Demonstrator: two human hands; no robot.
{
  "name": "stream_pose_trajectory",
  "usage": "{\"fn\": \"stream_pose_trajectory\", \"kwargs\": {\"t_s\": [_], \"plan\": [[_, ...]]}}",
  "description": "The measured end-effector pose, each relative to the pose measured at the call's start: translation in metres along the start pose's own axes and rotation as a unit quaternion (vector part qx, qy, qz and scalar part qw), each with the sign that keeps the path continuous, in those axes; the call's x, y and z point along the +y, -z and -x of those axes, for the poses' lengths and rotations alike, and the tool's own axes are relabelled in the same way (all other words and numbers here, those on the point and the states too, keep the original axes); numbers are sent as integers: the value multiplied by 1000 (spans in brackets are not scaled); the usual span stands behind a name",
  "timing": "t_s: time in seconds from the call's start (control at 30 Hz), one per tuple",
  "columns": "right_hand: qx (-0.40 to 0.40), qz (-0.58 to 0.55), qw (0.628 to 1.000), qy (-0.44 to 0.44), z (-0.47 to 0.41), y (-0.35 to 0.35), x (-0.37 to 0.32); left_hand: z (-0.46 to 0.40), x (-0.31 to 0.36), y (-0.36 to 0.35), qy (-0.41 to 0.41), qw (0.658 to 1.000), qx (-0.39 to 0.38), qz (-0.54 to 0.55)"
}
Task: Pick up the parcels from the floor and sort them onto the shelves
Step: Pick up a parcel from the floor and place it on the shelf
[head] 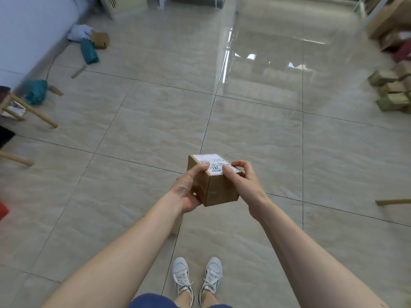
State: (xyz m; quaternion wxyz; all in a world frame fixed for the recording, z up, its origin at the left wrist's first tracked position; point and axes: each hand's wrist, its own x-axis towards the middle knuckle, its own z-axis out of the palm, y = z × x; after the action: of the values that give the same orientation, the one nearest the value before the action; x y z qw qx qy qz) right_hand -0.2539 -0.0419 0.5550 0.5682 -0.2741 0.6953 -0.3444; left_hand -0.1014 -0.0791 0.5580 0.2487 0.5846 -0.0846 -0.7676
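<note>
Both of my hands gripped one small cardboard parcel (pixel 219 184) in mid-air above the tiled floor (pixel 142 134), in front of my white sneakers (pixel 196 280). My left hand (pixel 189 188) cupped its left side with the thumb on top, while my right hand (pixel 241 180) curled over the right edge, thumb on the white shipping label (pixel 211 162). More parcels (pixel 392 91) lay piled on the floor far to my right, and teal bags (pixel 89 51) lay near the left wall.
</note>
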Motion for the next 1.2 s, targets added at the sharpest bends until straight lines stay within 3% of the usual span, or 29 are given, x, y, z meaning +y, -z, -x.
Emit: {"fn": "stream_pose_trajectory", "kwargs": {"t_s": [0.27, 0.5, 0.8, 1.0, 1.2], "plan": [[-2, -65, 995, -71, 25, 9, -39, 30, 18, -21, -85, 993, -13, 75], [0, -98, 994, -40, 44, 19, -65, 60, 35, -27, -79, 993, -45, 71], [-2, -48, 999, -4, 71, 30, -89, 88, 48, -28, -77, 996, -41, -1], [16, -45, 999, -21, 87, 26, -89, 98, 37, -35, -136, 991, -9, -11], [35, -46, 998, 10, 97, 41, -95, 113, 41, -33, -116, 989, -36, -87]]}}
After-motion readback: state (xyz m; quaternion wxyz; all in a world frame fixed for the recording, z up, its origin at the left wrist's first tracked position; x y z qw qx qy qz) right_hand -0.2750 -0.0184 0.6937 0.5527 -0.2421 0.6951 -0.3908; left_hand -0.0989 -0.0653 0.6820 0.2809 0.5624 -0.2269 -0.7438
